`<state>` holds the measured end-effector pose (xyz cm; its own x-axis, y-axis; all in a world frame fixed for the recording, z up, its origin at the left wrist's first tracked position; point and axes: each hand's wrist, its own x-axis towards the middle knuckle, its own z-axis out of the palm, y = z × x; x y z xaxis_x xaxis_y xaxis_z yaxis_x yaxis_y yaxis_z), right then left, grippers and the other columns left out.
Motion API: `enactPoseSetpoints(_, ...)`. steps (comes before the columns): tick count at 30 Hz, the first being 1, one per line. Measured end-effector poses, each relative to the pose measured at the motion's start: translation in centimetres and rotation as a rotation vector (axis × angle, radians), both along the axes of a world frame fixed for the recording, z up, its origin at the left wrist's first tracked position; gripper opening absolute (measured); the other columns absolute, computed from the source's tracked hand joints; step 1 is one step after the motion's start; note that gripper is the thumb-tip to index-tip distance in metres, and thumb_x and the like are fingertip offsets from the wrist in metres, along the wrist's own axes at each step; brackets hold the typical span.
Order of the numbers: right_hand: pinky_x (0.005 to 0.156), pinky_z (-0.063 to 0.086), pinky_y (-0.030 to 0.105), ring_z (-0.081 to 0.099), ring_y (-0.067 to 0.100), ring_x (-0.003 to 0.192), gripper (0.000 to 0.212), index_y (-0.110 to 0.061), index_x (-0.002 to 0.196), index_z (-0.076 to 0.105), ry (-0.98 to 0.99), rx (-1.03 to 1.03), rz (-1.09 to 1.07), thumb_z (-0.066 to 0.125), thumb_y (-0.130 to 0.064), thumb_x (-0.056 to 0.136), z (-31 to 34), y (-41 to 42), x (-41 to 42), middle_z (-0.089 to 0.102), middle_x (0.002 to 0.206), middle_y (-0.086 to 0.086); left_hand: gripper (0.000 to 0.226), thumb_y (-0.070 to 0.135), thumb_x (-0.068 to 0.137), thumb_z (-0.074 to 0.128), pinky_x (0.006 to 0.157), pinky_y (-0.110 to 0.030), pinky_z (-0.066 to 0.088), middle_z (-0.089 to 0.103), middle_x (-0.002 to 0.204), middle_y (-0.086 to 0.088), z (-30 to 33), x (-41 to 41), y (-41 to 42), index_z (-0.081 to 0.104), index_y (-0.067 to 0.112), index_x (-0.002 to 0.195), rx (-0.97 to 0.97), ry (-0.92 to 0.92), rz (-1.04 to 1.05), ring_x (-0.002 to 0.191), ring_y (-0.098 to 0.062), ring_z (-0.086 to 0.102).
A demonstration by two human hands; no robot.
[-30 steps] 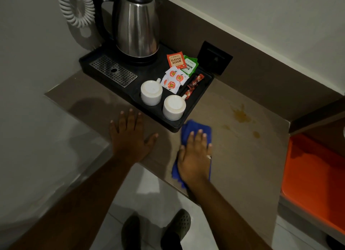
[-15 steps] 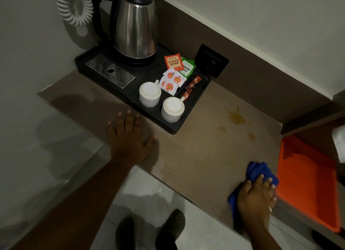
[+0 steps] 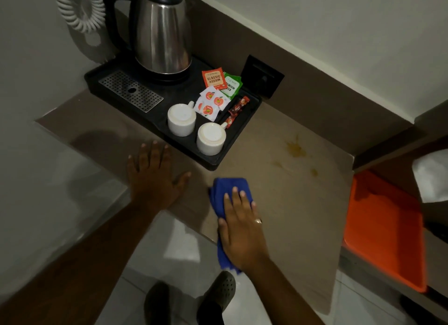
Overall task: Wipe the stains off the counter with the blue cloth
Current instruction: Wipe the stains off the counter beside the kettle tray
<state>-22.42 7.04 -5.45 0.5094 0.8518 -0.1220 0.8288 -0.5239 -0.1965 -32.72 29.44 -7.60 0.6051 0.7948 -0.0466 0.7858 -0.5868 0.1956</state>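
The blue cloth [image 3: 223,191] lies on the brown counter [image 3: 303,215] near its front edge, one end hanging over it. My right hand [image 3: 242,230] presses flat on the cloth, fingers spread, a ring on one finger. My left hand [image 3: 155,179] rests flat and open on the counter to the left, just in front of the black tray. Yellow-brown stains [image 3: 294,148] mark the counter to the right of the tray, with smaller spots [image 3: 314,172] nearer me. The cloth is well short of these stains.
A black tray [image 3: 218,162] at the back left holds a steel kettle [image 3: 161,33], two upturned white cups [image 3: 181,119], tea sachets [image 3: 214,78] and sticks. A black wall socket [image 3: 263,76] sits behind it. An orange tray [image 3: 385,227] lies on a lower shelf at right.
My right hand swept the cloth from beside the black tray to the counter's right front corner, then back left to the front edge. My left hand stayed put.
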Motion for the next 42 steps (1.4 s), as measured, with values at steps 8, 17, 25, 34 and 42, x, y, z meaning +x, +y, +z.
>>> enactPoseSetpoints(8, 0.120, 0.010, 0.048, 0.008, 0.028, 0.148, 0.057, -0.014, 0.151, 0.016, -0.038, -0.036, -0.673, 0.027, -0.037, 0.100, 0.2, -10.7, 10.4, 0.012, 0.161, 0.012, 0.096, 0.072, 0.081, 0.029, 0.115, -0.066, 0.012, 0.025, 0.158, -0.026, 0.6, 1.4, -2.2, 0.029, 0.003, 0.149, -0.048, -0.061, 0.110, 0.145, -0.048, 0.019)
enactPoseSetpoints(17, 0.118, 0.000, 0.042, 0.001, 0.023, 0.149, 0.059, -0.020, 0.152, 0.010, 0.004, -0.004, -0.191, 0.025, -0.041, 0.099, 0.1, -1.2, 11.3, 0.003, 0.160, 0.002, 0.096, 0.072, 0.080, 0.029, 0.115, -0.064, 0.013, 0.026, 0.159, -0.024, 0.6, 1.4, -2.3, 0.031, 0.005, 0.149, -0.017, -0.057, 0.135, 0.146, -0.045, 0.020)
enactPoseSetpoints(25, 0.120, 0.006, 0.051, 0.005, 0.032, 0.148, 0.059, -0.010, 0.152, 0.015, -0.015, -0.030, -0.783, 0.031, -0.033, 0.100, 0.4, -4.1, 19.0, 0.009, 0.161, 0.015, 0.096, 0.072, 0.080, 0.028, 0.115, -0.064, 0.013, 0.023, 0.160, -0.023, 0.6, 1.6, -2.3, 0.028, 0.006, 0.150, -0.023, -0.047, 0.142, 0.147, -0.043, 0.018)
enactPoseSetpoints(34, 0.119, 0.005, 0.042, 0.012, 0.023, 0.148, 0.057, -0.016, 0.150, 0.024, -0.006, 0.013, -0.115, 0.032, -0.037, 0.097, 0.2, -2.4, 14.4, 0.015, 0.159, 0.004, 0.096, 0.071, 0.080, 0.031, 0.116, -0.065, 0.012, 0.022, 0.161, -0.023, 1.0, 1.7, -2.3, 0.028, 0.006, 0.150, -0.031, -0.047, 0.152, 0.148, -0.043, 0.016)
enactPoseSetpoints(42, 0.119, 0.007, 0.052, 0.006, 0.035, 0.147, 0.061, -0.007, 0.151, 0.014, 0.002, -0.049, -0.929, 0.028, -0.036, 0.099, 1.1, 1.1, 23.1, 0.007, 0.161, 0.017, 0.094, 0.070, 0.080, 0.035, 0.115, -0.064, 0.015, 0.028, 0.158, -0.023, 0.6, 1.6, -2.3, 0.031, 0.006, 0.149, -0.028, -0.058, 0.153, 0.146, -0.044, 0.021)
